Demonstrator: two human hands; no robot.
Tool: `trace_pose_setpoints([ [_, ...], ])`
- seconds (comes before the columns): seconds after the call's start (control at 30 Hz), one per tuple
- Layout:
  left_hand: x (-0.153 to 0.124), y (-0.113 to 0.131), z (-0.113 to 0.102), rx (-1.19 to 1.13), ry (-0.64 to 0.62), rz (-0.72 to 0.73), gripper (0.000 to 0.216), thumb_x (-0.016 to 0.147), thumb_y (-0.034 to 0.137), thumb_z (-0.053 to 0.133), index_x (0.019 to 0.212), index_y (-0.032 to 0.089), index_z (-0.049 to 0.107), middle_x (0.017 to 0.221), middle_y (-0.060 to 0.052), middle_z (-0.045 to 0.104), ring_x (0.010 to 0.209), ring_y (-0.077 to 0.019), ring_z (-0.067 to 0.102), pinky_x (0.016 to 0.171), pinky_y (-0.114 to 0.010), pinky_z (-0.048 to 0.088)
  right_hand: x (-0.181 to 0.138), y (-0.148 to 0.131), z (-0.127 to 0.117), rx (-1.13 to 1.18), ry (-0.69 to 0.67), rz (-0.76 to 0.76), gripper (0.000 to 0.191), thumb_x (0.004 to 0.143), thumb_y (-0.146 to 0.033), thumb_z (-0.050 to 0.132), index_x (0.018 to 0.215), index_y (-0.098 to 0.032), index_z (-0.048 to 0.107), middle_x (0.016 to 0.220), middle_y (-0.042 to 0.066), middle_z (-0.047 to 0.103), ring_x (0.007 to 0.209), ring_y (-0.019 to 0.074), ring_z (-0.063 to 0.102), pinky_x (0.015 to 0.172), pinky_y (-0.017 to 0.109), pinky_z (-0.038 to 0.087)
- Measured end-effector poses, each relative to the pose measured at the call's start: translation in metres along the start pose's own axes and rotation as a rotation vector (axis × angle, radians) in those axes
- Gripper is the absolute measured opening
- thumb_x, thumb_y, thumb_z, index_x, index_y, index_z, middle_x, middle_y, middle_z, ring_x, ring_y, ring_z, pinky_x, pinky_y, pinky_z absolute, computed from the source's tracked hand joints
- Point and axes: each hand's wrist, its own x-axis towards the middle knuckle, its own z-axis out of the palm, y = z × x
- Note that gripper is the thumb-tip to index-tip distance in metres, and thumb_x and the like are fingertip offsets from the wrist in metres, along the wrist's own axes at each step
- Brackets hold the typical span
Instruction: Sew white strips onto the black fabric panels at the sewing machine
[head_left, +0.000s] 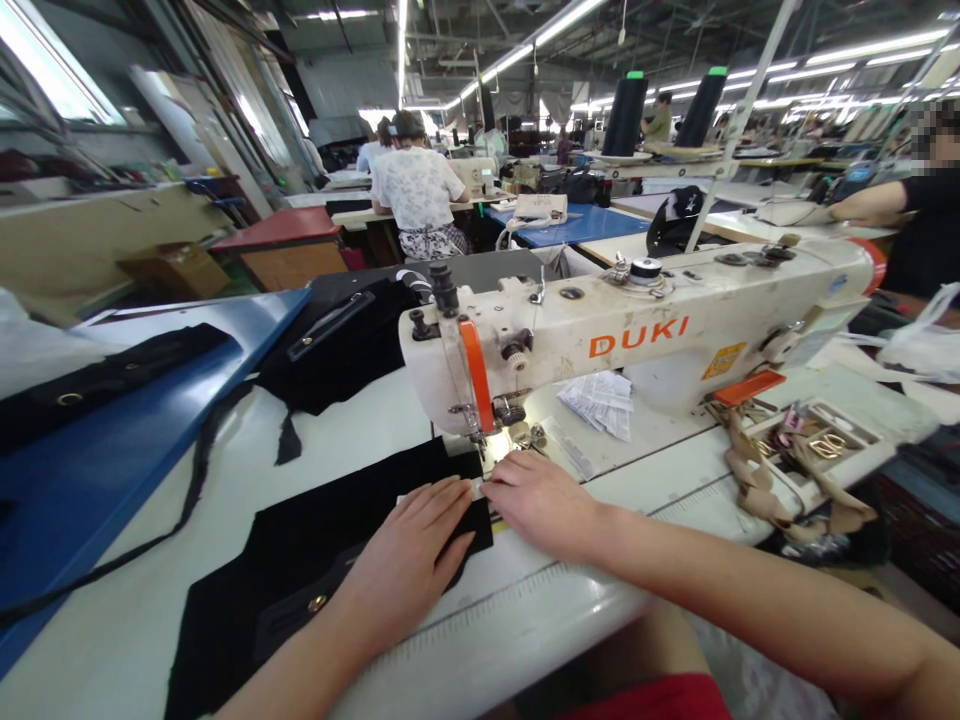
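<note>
In the lower centre of the frame, the left hand (405, 555) lies flat with fingers extended on the black fabric panel (292, 540), which spreads from the lower left to the centre. If that palm pressed unevenly, the panel could skew or pucker. The right hand (547, 508), at centre, has curled fingers touching a small white piece (477, 489) at the panel's edge; whether it pinches or merely presses, I cannot tell. A slip there could leave the piece crooked. Just beyond, the lit needle area (495, 445) sits very near those fingertips, so a careless push could bring a finger under it. Farther back, left of centre, loose black fabric (337, 345) and a dark strip (199, 470) share the worktop and could snag the panel.
</note>
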Motion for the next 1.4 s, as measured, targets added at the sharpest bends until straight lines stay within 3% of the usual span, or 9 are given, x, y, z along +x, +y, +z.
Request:
trace_pose_setpoints([
  [0.37,0.028,-0.010,0.012,0.003,-0.004,-0.029,0.041,0.094,0.035,0.043,0.127,0.015,0.058,0.130,-0.012,0.062,0.122,-0.0242,0.056,0.102,-0.044,0.046,0.010,0.022,0.000,-0.048,-0.011,0.018,0.015,0.095,-0.015,0.049,0.094,-0.013,0.064,0.090,0.008,0.061,0.091,0.0217,0.052,0.082,0.034,0.044],
  [1.2,0.031,-0.015,0.013,-0.010,-0.002,-0.021,0.043,0.095,0.036,0.041,0.130,0.015,0.055,0.133,-0.012,0.060,0.124,-0.0241,0.054,0.103,-0.045,0.044,0.009,0.022,-0.002,-0.050,-0.032,0.009,0.013,0.093,-0.014,0.051,0.101,-0.012,0.062,0.095,0.008,0.062,0.094,0.0221,0.052,0.086,0.035,0.045],
  [1.4,0.039,-0.024,0.016,-0.007,0.017,-0.032,0.042,0.095,0.037,0.040,0.127,0.017,0.058,0.128,-0.012,0.063,0.120,-0.0244,0.057,0.102,-0.044,0.044,0.010,0.023,0.002,-0.072,-0.008,0.031,0.011,0.094,-0.016,0.052,0.093,-0.013,0.062,0.092,0.008,0.062,0.093,0.0219,0.052,0.086,0.035,0.044],
])
